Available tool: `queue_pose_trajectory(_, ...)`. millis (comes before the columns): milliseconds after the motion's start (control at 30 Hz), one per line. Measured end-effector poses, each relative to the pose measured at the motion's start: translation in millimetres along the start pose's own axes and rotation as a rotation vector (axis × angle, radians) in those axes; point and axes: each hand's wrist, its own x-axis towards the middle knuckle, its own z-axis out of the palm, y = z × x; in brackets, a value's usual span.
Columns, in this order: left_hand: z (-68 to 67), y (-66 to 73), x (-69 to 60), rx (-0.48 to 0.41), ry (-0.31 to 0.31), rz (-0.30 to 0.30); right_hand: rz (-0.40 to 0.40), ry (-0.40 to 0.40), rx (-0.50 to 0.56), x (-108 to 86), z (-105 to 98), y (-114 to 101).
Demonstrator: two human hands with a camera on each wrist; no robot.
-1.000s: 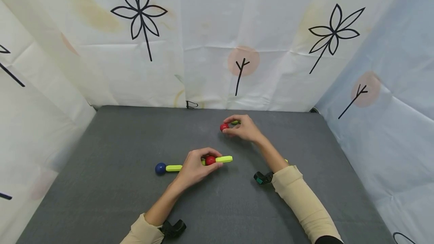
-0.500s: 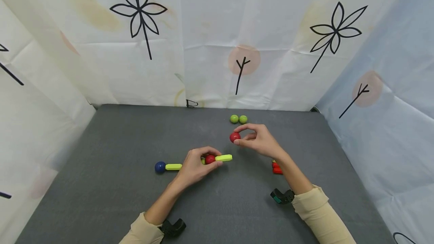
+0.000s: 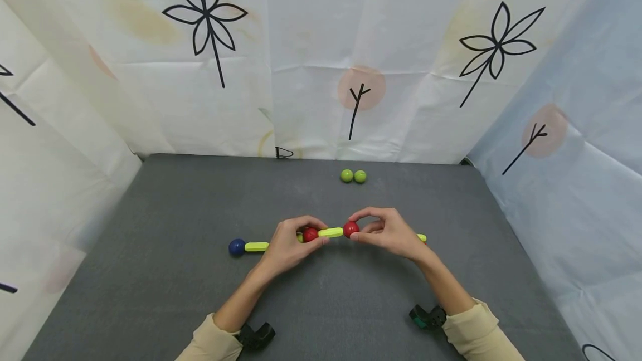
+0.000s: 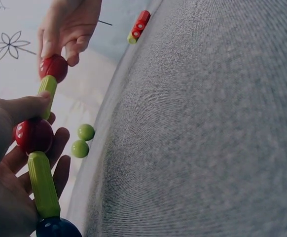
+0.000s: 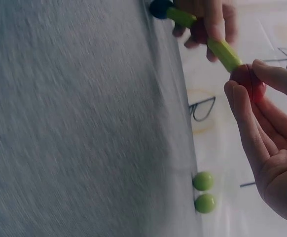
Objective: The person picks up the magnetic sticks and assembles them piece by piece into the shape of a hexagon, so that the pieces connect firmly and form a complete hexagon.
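Note:
My left hand point(image 3: 288, 247) grips a chain of toy pieces, its thumb and fingers on the yellow-green rod point(image 3: 331, 232) beside a red ball point(image 4: 34, 136). That chain runs from a dark blue ball point(image 3: 237, 247) at the left end, through another yellow-green rod point(image 4: 43, 185), to the red ball and the second rod. With thumb and fingertips my right hand point(image 3: 391, 234) pinches a second red ball point(image 3: 351, 229), which touches the free right end of the rod. In the right wrist view this red ball point(image 5: 248, 83) sits at the rod's tip.
Two green balls point(image 3: 353, 176) lie side by side near the back edge of the grey table point(image 3: 190, 199). Red rods point(image 4: 141, 20) and a yellow-green one point(image 4: 132, 38) lie to the right, mostly behind my right hand in the head view. Patterned cloth walls surround the table.
My right hand has carried the red ball from beside the green balls toward me, down to the rod's end. The left hand has stayed in place with the chain.

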Motion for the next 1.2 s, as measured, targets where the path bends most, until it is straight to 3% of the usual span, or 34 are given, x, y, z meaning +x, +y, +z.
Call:
queue_pose_trajectory(467,2.9,5.7,1.7,0.0,-0.012,0.022,-0.015,0.007,0.043,-1.7,9.1,-0.1)
queue_pose_trajectory(867,8.9,11.2,9.0,-0.001,0.0,0.081,-0.114,-0.034,0.13,-3.4,13.5,1.8)
queue_pose_trajectory(1200,8.5,16.2,15.1,0.017,-0.019,0.049,-0.068,0.002,0.13,-2.6,17.6,3.7)
